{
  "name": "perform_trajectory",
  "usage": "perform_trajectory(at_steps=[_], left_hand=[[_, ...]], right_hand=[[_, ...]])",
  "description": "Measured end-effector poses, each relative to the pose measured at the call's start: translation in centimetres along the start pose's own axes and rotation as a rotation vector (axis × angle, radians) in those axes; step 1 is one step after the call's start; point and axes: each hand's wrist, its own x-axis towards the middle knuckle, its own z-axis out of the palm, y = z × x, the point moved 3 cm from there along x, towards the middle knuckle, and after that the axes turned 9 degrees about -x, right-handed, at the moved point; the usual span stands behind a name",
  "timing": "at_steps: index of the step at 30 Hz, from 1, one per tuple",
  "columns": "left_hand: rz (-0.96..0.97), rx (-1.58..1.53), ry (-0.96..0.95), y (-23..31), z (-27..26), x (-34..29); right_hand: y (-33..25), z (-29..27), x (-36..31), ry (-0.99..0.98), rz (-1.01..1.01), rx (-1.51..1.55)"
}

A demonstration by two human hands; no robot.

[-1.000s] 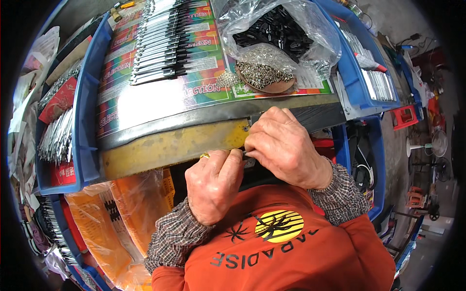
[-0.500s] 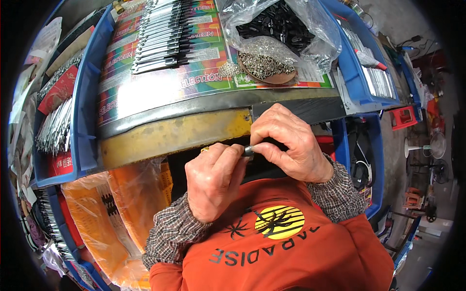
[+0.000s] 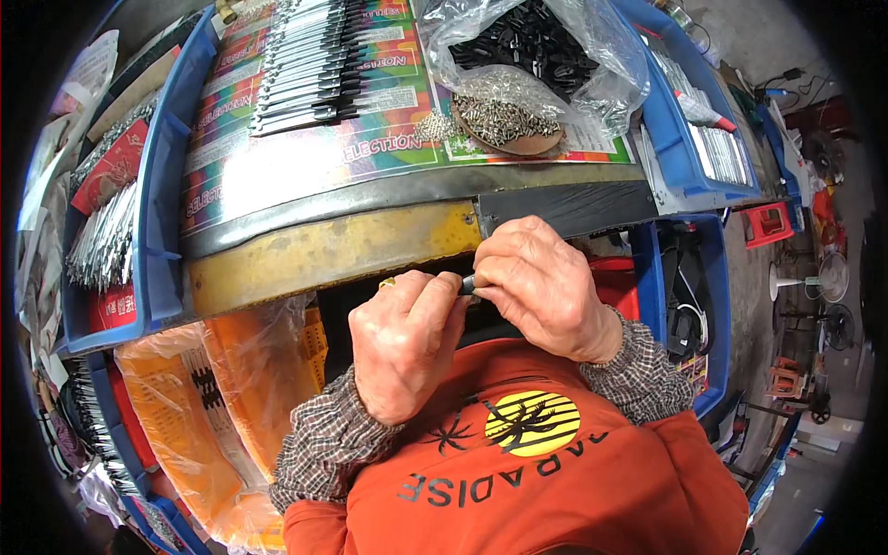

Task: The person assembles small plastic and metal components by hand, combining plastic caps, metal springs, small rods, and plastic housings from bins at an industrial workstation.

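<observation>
Left hand: the left hand (image 3: 407,338) is at the middle of the frame, its fingers curled closed, with the fingertips pinching one end of a small dark piece; a yellow ring (image 3: 387,282) sits on one finger.
Right hand: the right hand (image 3: 546,291), just right of center, is drawn together in a pinch, thumb and fingertips at the other end of the same piece.
Small dark piece: the small dark piece (image 3: 467,285) is at the center of the frame, between the two sets of fingertips and mostly covered by them, just below the front edge of the worktop (image 3: 333,254).
Row of parts: slim silver-and-black parts (image 3: 301,69) lie side by side at the upper left of center, on a colorful printed sheet (image 3: 264,176).
Plastic bag: a clear plastic bag (image 3: 622,88), top center to right, lies open around many black pieces (image 3: 523,46).
Brown dish: a round brown dish (image 3: 535,146), below the bag's opening, carries a heap of small metal parts (image 3: 504,120); a smaller pale heap (image 3: 435,127) lies just to its left.
Blue trays: one blue tray (image 3: 162,213) at the left holds slim silver parts (image 3: 106,240); another blue tray (image 3: 680,162) at the upper right holds pale sticks (image 3: 723,155).
Orange crate: an orange crate (image 3: 245,388), lower left, is covered with clear plastic.
</observation>
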Motion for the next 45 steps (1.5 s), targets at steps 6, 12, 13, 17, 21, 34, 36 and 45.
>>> perform_trajectory(at_steps=[6,12,13,17,21,34,36,45], left_hand=[[0.069,0.055,0.024,-0.3,0.1,0.0],[0.100,0.097,0.004,0.0,-0.4,0.7],[0.083,0.077,-0.001,0.0,-0.6,0.9],[0.050,0.191,-0.049,0.0,-2.0,2.7],[0.027,0.296,-0.044,-2.9,-3.7,5.0],[0.144,0.534,0.086,-13.9,-8.0,17.3],[0.091,0.592,0.094,-15.5,-7.9,19.1],[0.047,0.579,0.110,-21.4,-7.6,24.1]], right_hand=[[-0.7,0.5,-1.4,0.072,-0.184,-0.259],[0.1,0.3,-1.2,0.133,-0.162,-0.200],[0.6,0.1,-0.8,0.141,-0.116,-0.115],[1.8,-1.5,0.4,0.195,-0.051,-0.139],[3.7,-1.2,1.1,0.251,-0.022,-0.204],[5.4,-0.2,0.6,0.255,0.094,-0.108],[5.4,-0.2,0.7,0.242,0.092,-0.105],[5.2,-0.2,0.5,0.178,0.109,-0.122]])
